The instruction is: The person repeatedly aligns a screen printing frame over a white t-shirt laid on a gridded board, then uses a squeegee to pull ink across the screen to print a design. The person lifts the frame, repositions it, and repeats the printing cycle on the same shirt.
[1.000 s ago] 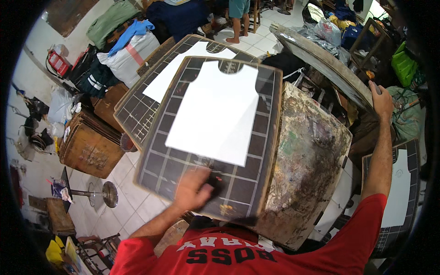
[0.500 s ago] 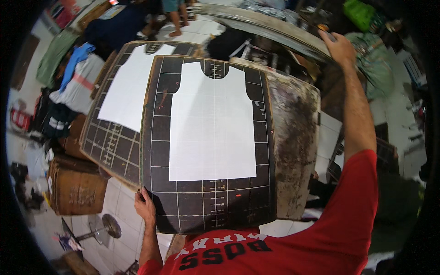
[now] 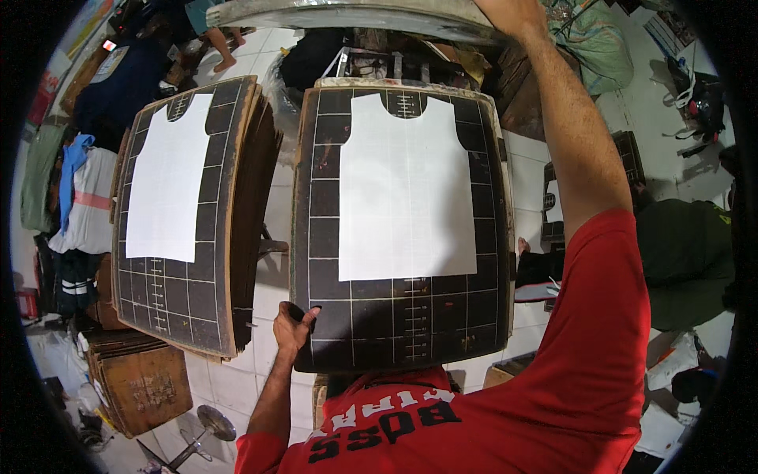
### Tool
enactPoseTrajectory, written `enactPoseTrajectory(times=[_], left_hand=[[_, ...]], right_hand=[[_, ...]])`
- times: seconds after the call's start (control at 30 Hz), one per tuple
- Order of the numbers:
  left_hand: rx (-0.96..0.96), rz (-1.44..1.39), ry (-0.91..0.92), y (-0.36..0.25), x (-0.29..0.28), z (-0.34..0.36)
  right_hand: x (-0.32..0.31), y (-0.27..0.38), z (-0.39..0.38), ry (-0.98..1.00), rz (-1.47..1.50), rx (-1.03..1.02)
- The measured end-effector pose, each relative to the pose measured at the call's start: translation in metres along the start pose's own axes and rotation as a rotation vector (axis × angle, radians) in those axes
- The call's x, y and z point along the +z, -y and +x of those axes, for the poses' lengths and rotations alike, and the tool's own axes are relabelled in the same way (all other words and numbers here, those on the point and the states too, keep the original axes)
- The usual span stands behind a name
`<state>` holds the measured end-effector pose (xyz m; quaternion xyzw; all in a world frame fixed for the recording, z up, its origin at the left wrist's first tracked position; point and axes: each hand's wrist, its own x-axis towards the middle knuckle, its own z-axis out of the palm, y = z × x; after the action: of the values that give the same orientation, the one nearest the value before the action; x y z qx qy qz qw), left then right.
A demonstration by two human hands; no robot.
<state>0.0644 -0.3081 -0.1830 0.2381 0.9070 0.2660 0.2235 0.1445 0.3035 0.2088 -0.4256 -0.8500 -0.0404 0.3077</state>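
Note:
A black board marked with a white grid (image 3: 328,253) lies in front of me, with a white sleeveless shirt-shaped panel (image 3: 407,189) flat on it. My left hand (image 3: 292,328) grips the board's near left edge, thumb on top; the other fingers are partly hidden. Up at the top of the view, my right hand (image 3: 513,16) is closed on the end of a long, pale raised frame (image 3: 355,14); the picture's upper edge cuts off part of that hand. The pale rim of a base (image 3: 403,82) shows from under the board at its far side.
Left of the board stands a thick stack of similar boards (image 3: 249,205), topped by another white panel (image 3: 167,182). Brown stacked boards (image 3: 146,387) and a round metal stool base (image 3: 217,423) are lower left. A person's bare leg (image 3: 221,47) shows at the far left.
The board has slid right, off the left stack, and now sits squarely over the base, my left hand still on its edge. The raised frame and my right hand appear higher and farther left.

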Motion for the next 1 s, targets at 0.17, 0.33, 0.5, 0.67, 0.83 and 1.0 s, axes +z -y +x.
enactPoseTrajectory(times=[0.17, 0.33, 0.5, 0.67, 0.83, 1.0], left_hand=[[-0.006, 0.027, 0.036, -0.012, -0.010, 0.009], [-0.089, 0.065, 0.056, -0.025, -0.015, 0.009], [-0.040, 0.018, 0.020, -0.031, -0.016, 0.009], [-0.091, 0.063, 0.006, -0.029, -0.014, 0.019], [-0.123, 0.133, 0.054, -0.051, -0.001, 0.045], [0.656, 0.285, -0.248, -0.176, 0.079, 0.128]], right_hand=[[-0.008, 0.003, 0.013, -0.052, 0.011, -0.043], [-0.008, -0.001, 0.030, -0.019, 0.021, -0.058], [-0.007, -0.003, 0.043, -0.018, -0.041, -0.057], [-0.011, 0.001, 0.049, -0.002, -0.009, -0.055], [-0.015, -0.001, 0.050, 0.019, 0.003, -0.010], [-0.012, -0.005, 0.048, 0.027, 0.027, -0.041]])
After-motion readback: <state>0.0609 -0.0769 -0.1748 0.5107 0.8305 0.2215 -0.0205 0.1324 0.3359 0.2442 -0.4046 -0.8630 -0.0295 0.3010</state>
